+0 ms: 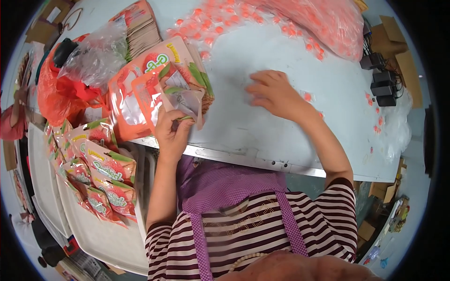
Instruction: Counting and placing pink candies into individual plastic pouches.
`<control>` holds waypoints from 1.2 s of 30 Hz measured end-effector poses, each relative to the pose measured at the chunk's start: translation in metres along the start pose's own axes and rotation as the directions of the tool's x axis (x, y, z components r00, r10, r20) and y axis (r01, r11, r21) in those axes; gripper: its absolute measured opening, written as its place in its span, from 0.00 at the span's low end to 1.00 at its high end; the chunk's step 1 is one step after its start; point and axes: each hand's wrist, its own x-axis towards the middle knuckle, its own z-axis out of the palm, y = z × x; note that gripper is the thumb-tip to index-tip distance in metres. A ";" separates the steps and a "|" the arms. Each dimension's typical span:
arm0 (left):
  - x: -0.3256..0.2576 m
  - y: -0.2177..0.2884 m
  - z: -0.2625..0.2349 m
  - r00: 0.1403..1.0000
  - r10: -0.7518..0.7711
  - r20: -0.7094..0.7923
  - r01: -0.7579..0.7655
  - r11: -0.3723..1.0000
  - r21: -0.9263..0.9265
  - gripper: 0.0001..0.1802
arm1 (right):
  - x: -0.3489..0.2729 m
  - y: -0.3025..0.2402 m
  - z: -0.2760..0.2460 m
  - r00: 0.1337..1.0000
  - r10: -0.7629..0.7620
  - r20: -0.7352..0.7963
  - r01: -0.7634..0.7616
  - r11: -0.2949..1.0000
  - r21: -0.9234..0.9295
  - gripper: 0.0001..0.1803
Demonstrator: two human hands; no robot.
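My left hand (pixel 171 132) grips an orange pouch (pixel 161 91) with a clear window, held upright at the table's near edge with its mouth open. My right hand (pixel 272 91) lies flat on the pale table (pixel 262 136), fingers spread over small clear-wrapped candies that barely show beneath it. Many pink-orange wrapped candies (pixel 220 23) are spread across the far part of the table. A stack of empty orange pouches (pixel 140 75) lies just behind the held pouch.
A white tray (pixel 108 239) at my lower left holds several filled orange pouches (pixel 101 173). A big clear bag of candies (pixel 328 23) sits far right, black adapters (pixel 382 84) at the right edge, and an orange plastic bag (pixel 61 93) at the left.
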 end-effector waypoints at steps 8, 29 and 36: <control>0.000 0.002 -0.003 1.000 0.016 0.011 -0.016 0.998 0.054 0.05 | 0.043 0.007 -0.050 0.995 0.103 0.012 -0.104 0.989 0.107 0.13; 0.002 -0.002 -0.004 0.996 0.084 0.032 -0.088 0.987 0.136 0.05 | 0.053 0.034 -0.028 0.989 0.146 -0.024 -0.120 0.889 0.442 0.17; 0.000 -0.002 -0.001 0.999 0.043 0.008 -0.043 0.996 0.083 0.04 | 0.050 0.048 -0.037 0.878 0.478 -0.022 -0.344 0.663 0.665 0.15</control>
